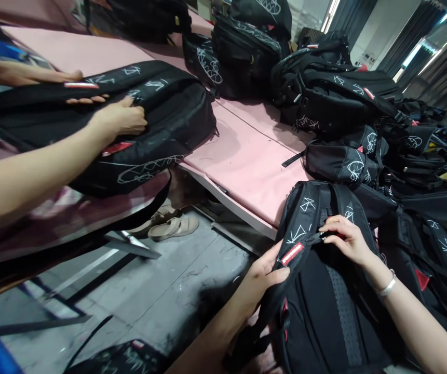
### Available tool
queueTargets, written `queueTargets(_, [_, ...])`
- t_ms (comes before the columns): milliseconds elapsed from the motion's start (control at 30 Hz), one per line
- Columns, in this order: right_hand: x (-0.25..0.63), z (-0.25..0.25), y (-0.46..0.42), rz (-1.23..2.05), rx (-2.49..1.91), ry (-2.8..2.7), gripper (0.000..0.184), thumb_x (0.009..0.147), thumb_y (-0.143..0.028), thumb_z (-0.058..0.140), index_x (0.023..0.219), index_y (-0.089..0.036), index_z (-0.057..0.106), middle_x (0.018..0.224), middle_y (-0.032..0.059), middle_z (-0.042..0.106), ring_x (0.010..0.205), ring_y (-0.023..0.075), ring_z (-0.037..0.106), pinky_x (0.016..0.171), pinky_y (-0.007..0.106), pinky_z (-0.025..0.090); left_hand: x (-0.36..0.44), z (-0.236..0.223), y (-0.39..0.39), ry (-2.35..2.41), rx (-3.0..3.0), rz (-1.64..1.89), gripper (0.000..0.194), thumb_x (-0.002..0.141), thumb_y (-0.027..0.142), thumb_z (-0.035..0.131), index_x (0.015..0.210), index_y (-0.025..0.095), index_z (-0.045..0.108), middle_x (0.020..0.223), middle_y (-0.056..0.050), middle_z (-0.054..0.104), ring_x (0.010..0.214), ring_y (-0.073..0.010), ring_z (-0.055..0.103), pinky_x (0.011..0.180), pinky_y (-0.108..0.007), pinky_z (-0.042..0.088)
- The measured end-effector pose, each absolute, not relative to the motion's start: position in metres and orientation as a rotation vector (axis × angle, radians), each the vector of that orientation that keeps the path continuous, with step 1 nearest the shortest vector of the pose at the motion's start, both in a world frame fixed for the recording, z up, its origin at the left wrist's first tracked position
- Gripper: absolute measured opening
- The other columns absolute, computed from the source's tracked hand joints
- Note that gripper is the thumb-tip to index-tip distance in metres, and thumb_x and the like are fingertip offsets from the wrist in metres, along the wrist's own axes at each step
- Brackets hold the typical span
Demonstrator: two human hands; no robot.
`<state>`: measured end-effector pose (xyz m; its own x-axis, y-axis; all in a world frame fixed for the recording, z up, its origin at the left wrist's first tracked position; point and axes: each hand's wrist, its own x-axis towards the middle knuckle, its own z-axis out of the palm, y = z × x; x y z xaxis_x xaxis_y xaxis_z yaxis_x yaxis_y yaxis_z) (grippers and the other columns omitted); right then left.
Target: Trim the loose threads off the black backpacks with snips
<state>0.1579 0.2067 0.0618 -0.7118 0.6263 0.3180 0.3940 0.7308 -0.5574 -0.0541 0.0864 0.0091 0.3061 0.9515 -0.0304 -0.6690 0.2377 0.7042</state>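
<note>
A black backpack [316,311] with white scribbled marks stands propped up in front of me, its shoulder straps facing me. My left hand [264,278] is closed round one shoulder strap [298,234], thumb just below its red and white label [292,254]. The fingers of my right hand [346,240] pinch the end of a short black chest strap [312,239] that comes off that shoulder strap. What sits at the strap's tip is partly hidden by my fingertips. A bracelet [389,283] is on my right wrist.
At left, a co-worker's hands [120,119] work on another black backpack [180,114]. Several more backpacks [332,93] are piled along the pink table [242,150]. One backpack [437,259] leans close at my right. Another bag [122,358] lies on the floor [176,270], near metal legs and a sandal [174,228].
</note>
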Motion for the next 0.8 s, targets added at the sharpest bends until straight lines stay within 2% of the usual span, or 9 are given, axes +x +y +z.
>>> queueTargets(133, [0.155,0.061,0.208,0.556,-0.668,-2.511,0.017,0.081,-0.029,0.060,0.096,-0.022,0.064,0.090,0.0064,0.060,0.089,0.0193,0.056,0.084,0.039,0.045,-0.053,0.008,0.087,0.507,0.646,1.189,0.058,0.073,0.015,0.058,0.130,0.020,0.043,0.137,-0.005,0.042,0.129,-0.0282,0.032,0.106,-0.042,0.025])
queueTargets(367, [0.144,0.066,0.212,0.588,-0.522,-2.575,0.016,0.082,-0.028,0.059,0.095,-0.020,0.063,0.086,0.0058,0.059,0.083,0.0167,0.056,0.074,0.032,0.047,-0.053,0.009,0.087,0.508,0.617,1.146,0.057,0.073,0.014,0.057,0.128,0.020,0.045,0.133,-0.005,0.047,0.125,-0.0272,0.038,0.105,-0.040,0.028])
queueTargets(800, [0.143,0.069,0.215,0.592,-0.457,-2.632,0.014,0.082,-0.025,0.059,0.093,-0.018,0.063,0.086,0.0058,0.058,0.083,0.0157,0.055,0.075,0.032,0.046,-0.052,0.013,0.086,0.585,0.654,1.143,0.058,0.072,0.013,0.057,0.128,0.019,0.045,0.131,-0.005,0.049,0.122,-0.0265,0.041,0.104,-0.041,0.029])
